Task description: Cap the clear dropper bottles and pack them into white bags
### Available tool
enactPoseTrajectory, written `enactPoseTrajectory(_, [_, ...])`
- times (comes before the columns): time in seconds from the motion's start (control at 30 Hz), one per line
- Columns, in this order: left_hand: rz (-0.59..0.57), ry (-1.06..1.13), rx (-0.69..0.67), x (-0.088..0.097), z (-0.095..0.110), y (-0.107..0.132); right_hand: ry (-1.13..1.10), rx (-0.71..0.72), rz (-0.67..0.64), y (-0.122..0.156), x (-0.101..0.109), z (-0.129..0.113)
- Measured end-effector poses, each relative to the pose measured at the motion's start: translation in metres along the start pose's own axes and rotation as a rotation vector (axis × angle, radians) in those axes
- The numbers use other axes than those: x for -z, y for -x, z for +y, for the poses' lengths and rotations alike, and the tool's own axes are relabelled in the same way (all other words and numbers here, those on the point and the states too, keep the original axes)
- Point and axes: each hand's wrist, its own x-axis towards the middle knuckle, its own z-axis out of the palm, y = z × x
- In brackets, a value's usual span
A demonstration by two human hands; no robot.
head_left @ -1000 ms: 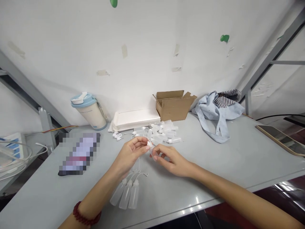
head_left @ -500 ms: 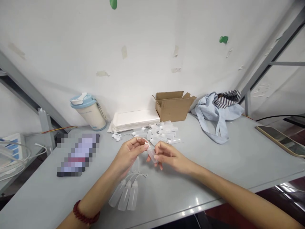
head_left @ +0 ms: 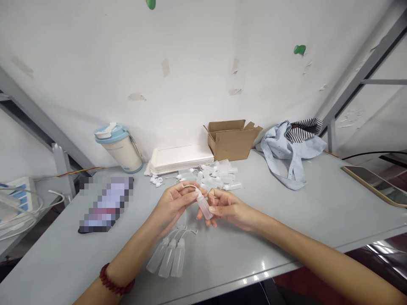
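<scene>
A small translucent squeeze bottle [head_left: 204, 207] with a thin white tube on its cap is held between my two hands over the table. My left hand [head_left: 174, 203] pinches it at the cap. Lower down, the thumb and fingers of my right hand [head_left: 226, 208] grip the bottle's body. Three similar bottles [head_left: 167, 259] with bent tubes lie side by side near my left forearm; another is partly hidden behind my left hand. Beyond my fingers is a pile of loose bottles [head_left: 219, 173], with small white caps [head_left: 156, 181] to its left.
Behind the pile are a stack of white flat boxes [head_left: 182, 157] and an open cardboard box [head_left: 233, 144]. A tumbler [head_left: 122, 150] and a blurred phone-like item [head_left: 108, 203] are at left. A light blue cloth bag [head_left: 292, 159] and a phone [head_left: 377, 184] are at right.
The bottle shows more plainly between my hands, as my right fingers have shifted slightly to the right on its body. My left hand keeps its pinch at the cap.
</scene>
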Motion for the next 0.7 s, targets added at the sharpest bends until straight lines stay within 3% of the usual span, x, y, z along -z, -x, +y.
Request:
enactPoseTrajectory(0.23, [0.05,-0.044,0.007,0.0027,-0.0023,-0.0024,-0.048,-0.035,-0.014,-0.0005,0.0014,0.0001])
enactPoseTrajectory(0.7, [0.005,0.004,0.014,-0.0048,0.0007,0.0012,-0.098,-0.065,-0.01,0.0003,-0.0006,-0.004])
